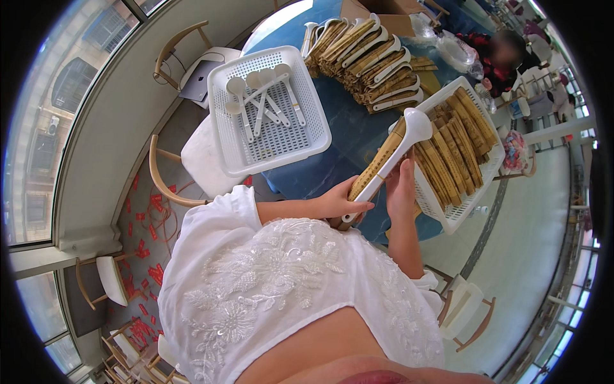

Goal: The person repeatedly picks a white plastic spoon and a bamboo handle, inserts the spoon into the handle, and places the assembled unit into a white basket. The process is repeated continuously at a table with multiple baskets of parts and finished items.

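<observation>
My left hand (342, 201) is closed around the handle end of a white plastic spoon (417, 125) and a long yellow-brown folded strip (377, 162) lying along it. The spoon's bowl points up and away to the right. My right hand (401, 187) grips the same spoon and strip from the right side, with its fingers partly hidden behind them. Just beyond it, a white basket (453, 225) holds several similar yellow-brown strips (455, 150) side by side. To the left, a white perforated basket (275, 152) contains several loose white spoons (295, 102).
A pile of strips paired with white spoons (368, 61) covers the far part of the blue table (345, 144). Clear plastic packaging (457, 51) lies at the back right, near another person (499, 57). Chairs stand around, one with a laptop (199, 78). Red scraps (155, 272) litter the floor.
</observation>
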Tool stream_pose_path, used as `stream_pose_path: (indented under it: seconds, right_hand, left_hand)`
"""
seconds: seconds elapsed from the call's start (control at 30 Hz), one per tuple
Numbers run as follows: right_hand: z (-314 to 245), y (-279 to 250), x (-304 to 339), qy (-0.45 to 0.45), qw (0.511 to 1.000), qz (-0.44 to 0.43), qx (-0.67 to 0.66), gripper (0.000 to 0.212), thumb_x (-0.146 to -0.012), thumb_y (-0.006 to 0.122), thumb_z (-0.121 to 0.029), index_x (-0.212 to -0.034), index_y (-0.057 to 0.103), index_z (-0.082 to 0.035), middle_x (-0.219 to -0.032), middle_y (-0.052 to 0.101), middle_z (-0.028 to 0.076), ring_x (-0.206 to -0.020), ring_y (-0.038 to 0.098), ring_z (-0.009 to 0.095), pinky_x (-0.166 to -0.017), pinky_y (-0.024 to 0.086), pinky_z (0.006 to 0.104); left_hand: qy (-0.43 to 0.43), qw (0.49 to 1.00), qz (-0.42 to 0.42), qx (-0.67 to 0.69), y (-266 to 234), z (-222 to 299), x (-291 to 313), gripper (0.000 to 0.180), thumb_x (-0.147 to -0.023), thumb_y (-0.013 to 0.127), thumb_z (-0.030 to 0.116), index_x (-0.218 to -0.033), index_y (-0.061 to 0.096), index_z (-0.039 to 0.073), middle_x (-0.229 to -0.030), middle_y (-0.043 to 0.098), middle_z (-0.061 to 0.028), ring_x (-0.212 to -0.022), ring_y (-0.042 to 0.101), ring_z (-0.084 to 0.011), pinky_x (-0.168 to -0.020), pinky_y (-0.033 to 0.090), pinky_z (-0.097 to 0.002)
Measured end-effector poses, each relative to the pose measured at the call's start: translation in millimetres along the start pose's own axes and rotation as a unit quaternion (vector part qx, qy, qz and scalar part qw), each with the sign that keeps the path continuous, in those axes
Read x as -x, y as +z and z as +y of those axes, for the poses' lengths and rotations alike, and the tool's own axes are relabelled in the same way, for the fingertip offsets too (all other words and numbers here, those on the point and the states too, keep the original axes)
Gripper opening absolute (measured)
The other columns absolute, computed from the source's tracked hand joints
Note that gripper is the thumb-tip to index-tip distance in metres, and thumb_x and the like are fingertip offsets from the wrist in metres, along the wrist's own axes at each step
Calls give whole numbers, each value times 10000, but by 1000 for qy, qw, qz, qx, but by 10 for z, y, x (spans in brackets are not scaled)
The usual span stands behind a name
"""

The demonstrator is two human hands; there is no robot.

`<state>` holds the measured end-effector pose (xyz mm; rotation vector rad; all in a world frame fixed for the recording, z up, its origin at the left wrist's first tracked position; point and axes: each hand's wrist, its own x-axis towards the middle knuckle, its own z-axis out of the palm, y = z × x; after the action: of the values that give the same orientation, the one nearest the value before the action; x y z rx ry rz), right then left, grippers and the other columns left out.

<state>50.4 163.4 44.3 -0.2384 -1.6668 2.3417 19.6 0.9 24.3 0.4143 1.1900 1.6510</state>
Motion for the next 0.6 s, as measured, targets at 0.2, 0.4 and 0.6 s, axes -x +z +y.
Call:
stream_pose_path:
  seconds: [0.2, 0.4, 0.6]
  right_hand:
    - [396, 187, 64, 116, 991, 19, 57, 602, -972, 472, -334, -1441, 229, -45, -1314, 438, 132, -1141, 512, 203, -974, 407, 326]
    - [832, 197, 363, 190, 973, 122, 49, 352, -974, 484, -222, -1270, 494, -33, -1114, 593, 85, -982, 591, 156, -875, 473, 287]
    - [1113, 158, 586, 203, 947, 245, 37, 299, -973, 488, -207, -1218, 533, -41, -1059, 605, 70, -938, 594, 149, -825, 487, 287]
  left_hand:
    - [-25, 986, 166, -1, -745, 398, 24, 523, -828, 700, 253, -1212, 416, 41, -885, 574, -63, -716, 622, -156, -636, 529, -309]
    - [45, 941, 274, -191, -2146, 1112, -358, 503, -787, 719, 297, -1149, 502, 23, -877, 615, -81, -739, 633, -136, -651, 529, -288]
    - [-7, 885, 326, -331, -3307, 1891, -1475, 582, -731, 728, 432, -1106, 590, 8, -862, 622, -88, -696, 638, -163, -616, 543, -307]
